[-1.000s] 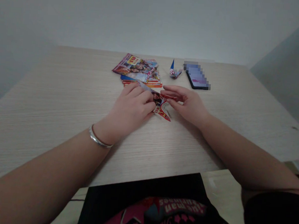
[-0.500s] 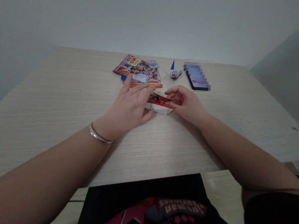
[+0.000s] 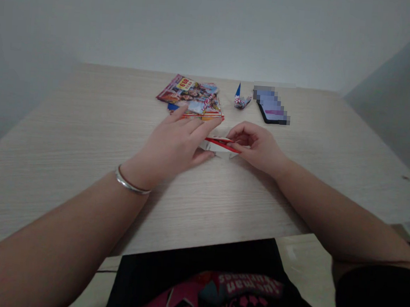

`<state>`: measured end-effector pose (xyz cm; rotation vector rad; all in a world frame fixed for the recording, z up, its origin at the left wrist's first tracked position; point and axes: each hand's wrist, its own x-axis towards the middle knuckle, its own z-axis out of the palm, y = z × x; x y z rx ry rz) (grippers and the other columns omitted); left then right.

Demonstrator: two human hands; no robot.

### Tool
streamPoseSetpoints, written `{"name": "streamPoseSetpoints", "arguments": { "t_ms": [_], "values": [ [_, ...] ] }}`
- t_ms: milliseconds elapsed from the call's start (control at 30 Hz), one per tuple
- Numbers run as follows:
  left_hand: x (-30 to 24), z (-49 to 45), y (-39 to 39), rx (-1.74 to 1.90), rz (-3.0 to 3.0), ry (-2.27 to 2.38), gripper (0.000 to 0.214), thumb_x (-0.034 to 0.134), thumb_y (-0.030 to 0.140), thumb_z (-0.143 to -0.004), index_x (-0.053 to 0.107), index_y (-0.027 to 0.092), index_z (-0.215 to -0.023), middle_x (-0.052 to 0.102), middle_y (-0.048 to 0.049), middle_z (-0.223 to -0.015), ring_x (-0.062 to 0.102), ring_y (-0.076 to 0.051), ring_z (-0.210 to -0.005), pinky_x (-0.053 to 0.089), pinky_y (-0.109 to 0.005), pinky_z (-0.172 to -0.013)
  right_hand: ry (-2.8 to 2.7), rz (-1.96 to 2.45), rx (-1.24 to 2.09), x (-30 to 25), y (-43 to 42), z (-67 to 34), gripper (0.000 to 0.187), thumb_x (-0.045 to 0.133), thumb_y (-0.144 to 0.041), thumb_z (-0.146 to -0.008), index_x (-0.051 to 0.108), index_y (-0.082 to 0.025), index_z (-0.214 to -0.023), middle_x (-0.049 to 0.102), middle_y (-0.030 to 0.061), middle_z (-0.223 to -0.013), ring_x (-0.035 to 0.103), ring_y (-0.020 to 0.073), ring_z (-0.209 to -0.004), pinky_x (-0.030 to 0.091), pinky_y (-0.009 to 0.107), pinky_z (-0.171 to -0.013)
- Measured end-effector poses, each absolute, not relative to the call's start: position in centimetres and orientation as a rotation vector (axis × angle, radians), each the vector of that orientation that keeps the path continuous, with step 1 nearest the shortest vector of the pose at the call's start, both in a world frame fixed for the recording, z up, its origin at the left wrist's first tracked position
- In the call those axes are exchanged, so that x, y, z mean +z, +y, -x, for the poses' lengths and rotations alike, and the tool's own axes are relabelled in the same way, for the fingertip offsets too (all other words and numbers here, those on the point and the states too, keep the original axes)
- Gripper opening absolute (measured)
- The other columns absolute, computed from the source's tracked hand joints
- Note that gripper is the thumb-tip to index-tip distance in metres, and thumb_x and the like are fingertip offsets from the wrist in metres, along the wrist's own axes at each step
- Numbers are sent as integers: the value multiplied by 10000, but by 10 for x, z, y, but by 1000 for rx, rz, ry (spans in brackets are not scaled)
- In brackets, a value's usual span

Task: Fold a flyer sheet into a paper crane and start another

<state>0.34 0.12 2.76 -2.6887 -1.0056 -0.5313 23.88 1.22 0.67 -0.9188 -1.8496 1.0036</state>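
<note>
A folded piece of red and white printed paper (image 3: 221, 146) stands on edge just above the table between my two hands. My right hand (image 3: 258, 143) pinches its right end between thumb and curled fingers. At its left end is my left hand (image 3: 179, 140), a silver bangle on the wrist. The thumb lies on the near side and the long fingers reach over the far side, with the paper between them. That end of the paper is hidden behind the hand.
Beyond my left hand lies a stack of colourful printed sheets (image 3: 191, 96). A small folded paper bird (image 3: 242, 101) with a blue point stands to its right. Farther right is a phone (image 3: 273, 107), its screen blurred. A wall (image 3: 214, 28) borders the table's (image 3: 69, 130) far edge.
The upper flap of the paper has come down, so less of its dark red printed face shows. My left hand has shifted slightly and its fingers reach farther right; my right hand moved a little.
</note>
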Motion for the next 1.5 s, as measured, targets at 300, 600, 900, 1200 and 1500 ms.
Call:
{"name": "streamPoseSetpoints", "arguments": {
  "t_ms": [300,600,900,1200,1500],
  "values": [
    [27,-3,1,-389,2624,-901,578,541,572,-999,623,140,-1375,777,-157,-1066,711,-349,-990,501,-494,-904,-1965,802,878,8,7,-237,129,737,-328,-864,681,-218,-903,742,11,-882,693,137,-762,625,299,-724],
    [27,-3,4,-573,2748,-1040,382,545,478,-993,704,152,-1115,777,-124,-977,722,-307,-978,389,-563,-1173,-1991,782,1098,-5,19,-253,362,614,-204,-844,591,-234,-1205,733,41,-1118,721,155,-923,594,294,-764],
    [25,-3,3,-799,2752,-1191,400,593,474,-983,696,154,-1200,765,-129,-1101,695,-309,-1075,500,-493,-1069,-2036,858,926,-1,14,-244,317,763,-353,-842,705,-189,-1106,780,47,-975,713,177,-814,611,346,-772],
    [26,-9,-3,-1100,2817,-1219,279,610,361,-990,717,211,-1199,789,-59,-1148,703,-267,-1110,433,-532,-1182,-1928,883,770,7,13,-239,196,800,-353,-820,808,-229,-970,795,22,-958,690,148,-807,569,269,-667],
    [17,-8,2,-1393,2845,-1138,197,638,233,-959,742,261,-1123,787,-52,-1175,699,-234,-1135,512,-472,-1083,-1959,772,566,5,10,-238,183,759,-281,-870,784,-242,-1047,793,25,-1042,710,149,-885,577,259,-671]
  ]
}}
